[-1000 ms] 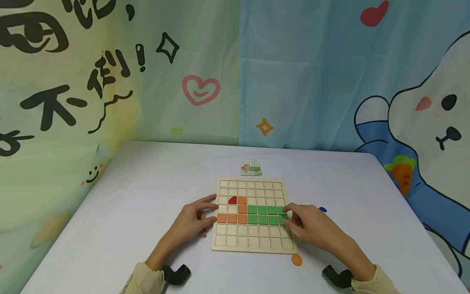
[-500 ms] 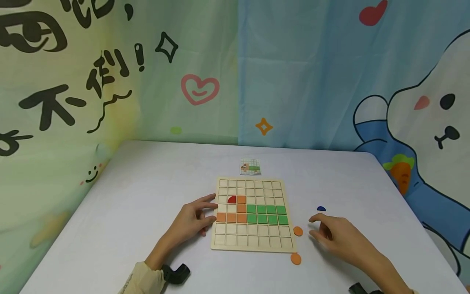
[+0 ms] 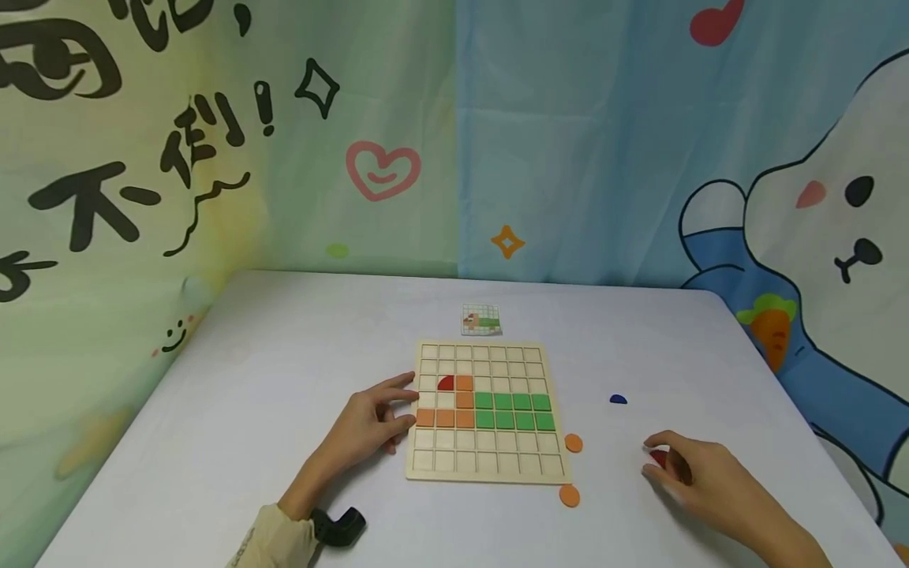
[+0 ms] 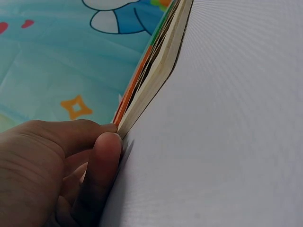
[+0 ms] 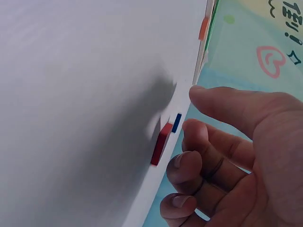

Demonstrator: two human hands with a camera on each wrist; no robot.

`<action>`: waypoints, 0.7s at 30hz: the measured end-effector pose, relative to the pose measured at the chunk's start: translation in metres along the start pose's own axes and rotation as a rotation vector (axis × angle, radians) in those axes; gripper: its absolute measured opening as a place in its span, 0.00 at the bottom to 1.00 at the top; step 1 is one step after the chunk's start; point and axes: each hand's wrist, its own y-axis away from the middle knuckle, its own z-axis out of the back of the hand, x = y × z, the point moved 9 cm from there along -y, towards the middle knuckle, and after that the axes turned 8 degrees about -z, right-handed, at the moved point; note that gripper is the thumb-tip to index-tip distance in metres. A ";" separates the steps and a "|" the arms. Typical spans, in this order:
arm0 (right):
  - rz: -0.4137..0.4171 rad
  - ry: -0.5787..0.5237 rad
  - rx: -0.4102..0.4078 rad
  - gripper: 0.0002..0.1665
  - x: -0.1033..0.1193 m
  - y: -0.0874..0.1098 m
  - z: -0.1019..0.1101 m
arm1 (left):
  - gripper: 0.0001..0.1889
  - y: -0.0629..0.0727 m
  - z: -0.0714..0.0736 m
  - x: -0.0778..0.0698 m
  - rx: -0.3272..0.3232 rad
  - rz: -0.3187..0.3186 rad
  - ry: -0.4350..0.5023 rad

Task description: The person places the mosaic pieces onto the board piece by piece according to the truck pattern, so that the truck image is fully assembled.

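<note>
A pale wooden grid board (image 3: 490, 465) lies on the table, bearing orange squares (image 3: 465, 399), green squares (image 3: 513, 411) and a red quarter-round piece (image 3: 446, 383). My left hand (image 3: 372, 418) rests its fingertips against the board's left edge; the left wrist view shows the thumb and a finger (image 4: 105, 153) at that edge. To the right of the board, my right hand (image 3: 717, 485) hovers over a loose red piece (image 5: 162, 144), partly hidden in the head view. Its thumb and fingers are spread apart, holding nothing.
A blue half-round piece (image 3: 619, 399) lies right of the board. Two orange discs (image 3: 574, 442) sit by the board's lower right side. A small pattern card (image 3: 481, 320) lies behind the board. A printed curtain (image 3: 568, 142) hangs beyond the white table (image 3: 319, 331).
My right hand has left the board's right edge and moved right, to the loose red piece. An orange disc it covered is now visible. My left hand stays at the board.
</note>
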 end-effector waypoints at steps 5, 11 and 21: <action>-0.039 0.006 0.025 0.22 -0.013 -0.001 0.000 | 0.21 0.000 0.001 0.001 -0.003 0.009 -0.014; -0.079 0.023 0.076 0.24 -0.027 -0.003 -0.003 | 0.21 0.000 0.000 0.001 0.000 0.000 -0.018; -0.107 0.064 0.086 0.26 -0.037 -0.005 -0.004 | 0.21 -0.001 0.000 0.002 0.000 -0.004 -0.007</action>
